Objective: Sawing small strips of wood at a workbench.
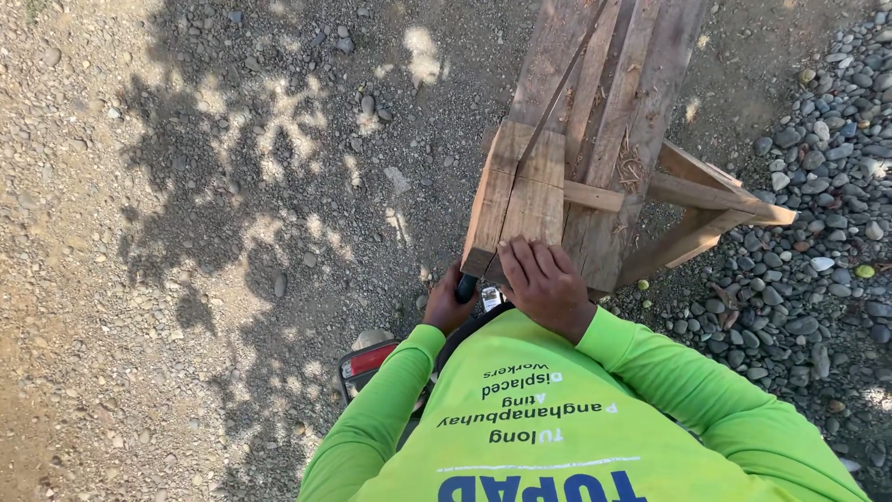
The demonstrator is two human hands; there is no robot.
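Two hands at wooden surface [595, 121] near end: right hand [546, 284] flat on board [520, 200], grip open; left hand [450, 302], at 8 o'clock, closed around dark handle [465, 287].

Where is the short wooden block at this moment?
In the head view, the short wooden block lies on the near end of the wooden bench, just right of centre, with the right hand pressing its near edge.

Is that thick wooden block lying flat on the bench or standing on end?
Flat. The wooden block lies broad face up on the bench, with the right hand pressing on its near end.
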